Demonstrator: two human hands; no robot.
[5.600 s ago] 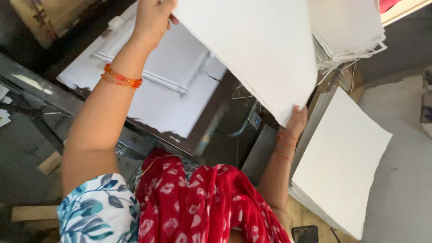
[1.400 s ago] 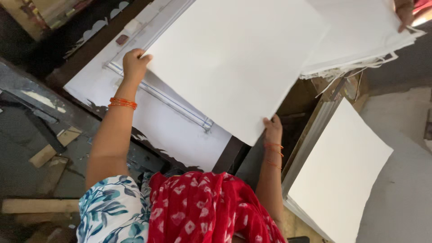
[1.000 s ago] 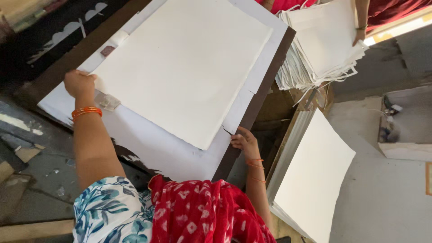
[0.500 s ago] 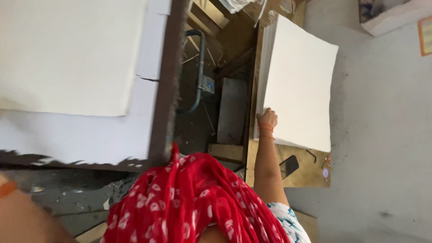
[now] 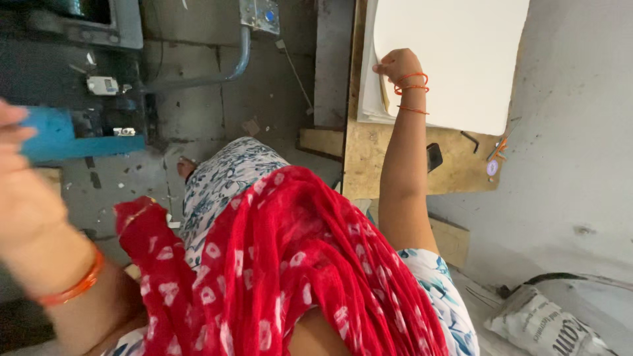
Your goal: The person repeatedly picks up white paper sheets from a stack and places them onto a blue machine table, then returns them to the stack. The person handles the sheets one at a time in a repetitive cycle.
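White sheet stack (image 5: 455, 59) sits on a brown wooden board (image 5: 395, 165), top right of view, against the grey floor (image 5: 567, 198). Sheets overhang the board's far edge toward the floor side.

Right hand (image 5: 395, 66) is at the stack's left edge, fingers curled around the edge of the top sheets, pinching them between thumb and fingers. Edge looks slightly lifted there. Orange bangles (image 5: 410, 84) on that wrist. Forearm runs straight down from the stack across the board.

Left hand (image 5: 23, 191) is at the far left, close to the lens and motion-blurred. Nothing visible in it; can't tell if the fingers are open or closed. Orange bangle (image 5: 72, 287) on the wrist. It's well apart from the stack, in front of a blue machine part (image 5: 79, 135).

Around it: small black object (image 5: 434, 157) on the board just beside the forearm, black hex key (image 5: 470, 140) and a few small bits near the board's right edge. Grey pipe (image 5: 217, 69) and metal box (image 5: 259, 14) at top centre. Red dotted scarf (image 5: 277, 264) over floral blue-white clothing (image 5: 224, 178) fills the bottom. Printed white sack (image 5: 547, 323) lies bottom right.
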